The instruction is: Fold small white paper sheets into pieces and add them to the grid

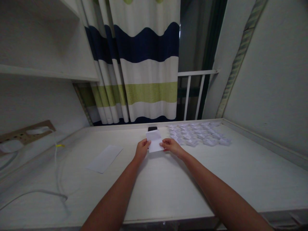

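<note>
- Paper [155,146], one small white piece, sits just below the centre of the frame, above the counter [154,195]; a faint line crosses its upper part. Whether its lower edge touches the surface, I cannot tell.
- Left grip [142,148] is closed on the left edge of the paper, thumb lying on the near face.
- Right grip [172,146] pinches the opposite edge between thumb and fingers, so both sides of the piece are held.
- Dark flat object [152,128] lies just behind the paper, partly hidden by it.
- Folded white pieces [199,133] fill a patch right of centre in the frame, set close together in rows beyond the right grip.
- Loose white sheet [105,158] lies flat and slantwise at lower left of centre, apart from the left grip.
- Pale cable [36,191] curves across the lower left of the frame; a yellow tie [60,145] shows higher up.
- Brown strip with sockets [24,138] runs along the left edge of the frame, below a white shelf [48,72] at upper left.
- Striped curtain [149,70], white, navy and green, hangs at upper centre, beside a white railing [197,73].
</note>
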Demonstrator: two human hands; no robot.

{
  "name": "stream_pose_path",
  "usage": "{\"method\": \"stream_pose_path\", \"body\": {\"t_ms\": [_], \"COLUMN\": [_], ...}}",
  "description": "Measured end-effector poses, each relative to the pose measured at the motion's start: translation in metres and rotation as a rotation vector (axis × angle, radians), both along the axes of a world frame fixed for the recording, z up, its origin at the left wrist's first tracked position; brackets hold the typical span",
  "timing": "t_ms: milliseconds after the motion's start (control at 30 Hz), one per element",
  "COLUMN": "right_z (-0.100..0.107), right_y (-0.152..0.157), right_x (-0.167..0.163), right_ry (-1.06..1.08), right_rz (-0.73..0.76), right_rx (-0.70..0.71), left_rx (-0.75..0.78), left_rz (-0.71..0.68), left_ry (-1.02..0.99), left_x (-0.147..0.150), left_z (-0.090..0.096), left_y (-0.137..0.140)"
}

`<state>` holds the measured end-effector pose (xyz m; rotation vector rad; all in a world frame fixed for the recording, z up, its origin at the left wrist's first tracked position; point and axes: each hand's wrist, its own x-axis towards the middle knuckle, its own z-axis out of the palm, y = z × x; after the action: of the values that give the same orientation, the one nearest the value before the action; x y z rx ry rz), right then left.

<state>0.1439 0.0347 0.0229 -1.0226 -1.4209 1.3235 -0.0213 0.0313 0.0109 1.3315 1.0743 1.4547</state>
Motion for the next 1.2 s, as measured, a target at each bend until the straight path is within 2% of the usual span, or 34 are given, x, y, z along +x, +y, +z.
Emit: {"method": "stream_pose_path", "body": {"t_ms": [100,233,800,1200], "right_z": [-0.0011,-0.0012,0.0019,0.0019], "right_y": [0.0038,0.0081,0.0053,0.008], "right_x": [0.0009,0.0036,0.0049,0.0048], "right_ry": [0.055,0.086,0.074,0.059], "right_rz": [-0.069,-0.091,-0.11,-0.157], "right_rx": [0.077,0.154,0.121,0.204], "left_rx": [-0.01,-0.013,-0.019,-0.04], "left_rz": [-0.033,-0.053,-0.087,-0.128], "left_ry": [0.043,0.095,0.086,0.06], "left_x": [0.0005,0.0003,0.0015,0.0033], "left_z": [-0.0024,-0.0058,-0.0045,-0.0022], "left_y": [0.0012,0.0032,0.0024,0.0001]}}
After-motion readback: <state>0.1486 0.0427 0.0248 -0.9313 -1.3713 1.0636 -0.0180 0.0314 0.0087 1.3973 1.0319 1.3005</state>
